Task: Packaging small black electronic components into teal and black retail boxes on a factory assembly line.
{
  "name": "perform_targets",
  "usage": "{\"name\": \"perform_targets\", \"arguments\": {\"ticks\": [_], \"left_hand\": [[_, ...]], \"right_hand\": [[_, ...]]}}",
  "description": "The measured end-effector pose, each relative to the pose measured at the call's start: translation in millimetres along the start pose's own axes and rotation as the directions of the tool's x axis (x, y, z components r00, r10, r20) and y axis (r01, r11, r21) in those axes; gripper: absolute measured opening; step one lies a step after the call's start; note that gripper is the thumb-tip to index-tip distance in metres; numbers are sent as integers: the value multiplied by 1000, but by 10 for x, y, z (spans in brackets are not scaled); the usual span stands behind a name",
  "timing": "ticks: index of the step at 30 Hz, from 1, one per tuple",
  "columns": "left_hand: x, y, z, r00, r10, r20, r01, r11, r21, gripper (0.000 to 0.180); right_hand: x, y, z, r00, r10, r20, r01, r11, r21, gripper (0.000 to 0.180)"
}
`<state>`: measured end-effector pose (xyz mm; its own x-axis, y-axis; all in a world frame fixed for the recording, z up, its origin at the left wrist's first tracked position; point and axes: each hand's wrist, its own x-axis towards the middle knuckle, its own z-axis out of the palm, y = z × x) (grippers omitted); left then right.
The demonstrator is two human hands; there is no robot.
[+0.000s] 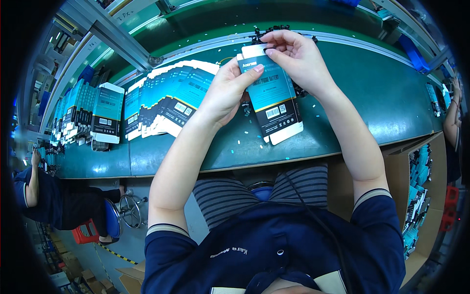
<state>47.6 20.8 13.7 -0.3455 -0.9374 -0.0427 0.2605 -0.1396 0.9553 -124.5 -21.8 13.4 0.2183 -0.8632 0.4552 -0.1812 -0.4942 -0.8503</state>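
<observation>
I hold a flat teal, black and white retail box (274, 100) upright above the green workbench (372, 98). My left hand (226, 90) grips its left edge with the thumb across the front. My right hand (296, 56) pinches the white hang tab at the top of the box. A pile of small black plastic parts (274, 30) lies on the bench just behind my hands.
A fanned row of the same flat boxes (166, 98) lies to the left, with more standing on edge (83, 110) further left. A cardboard carton (416, 191) of boxes stands at my right. A seated person (44, 196) works at left, another's arm (453, 117) at right.
</observation>
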Motion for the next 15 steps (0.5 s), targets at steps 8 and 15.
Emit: {"name": "perform_targets", "arguments": {"ticks": [8, 15], "left_hand": [[-10, -41, 54, 997, 78, 5, -78, 996, -45, 28], [36, -96, 29, 988, 150, 26, -151, 988, 14, 34]], "right_hand": [[-52, -28, 90, 993, -73, -93, 65, 994, -89, 22], [-111, -158, 144, 971, -204, -125, 163, 945, -283, 21]]}}
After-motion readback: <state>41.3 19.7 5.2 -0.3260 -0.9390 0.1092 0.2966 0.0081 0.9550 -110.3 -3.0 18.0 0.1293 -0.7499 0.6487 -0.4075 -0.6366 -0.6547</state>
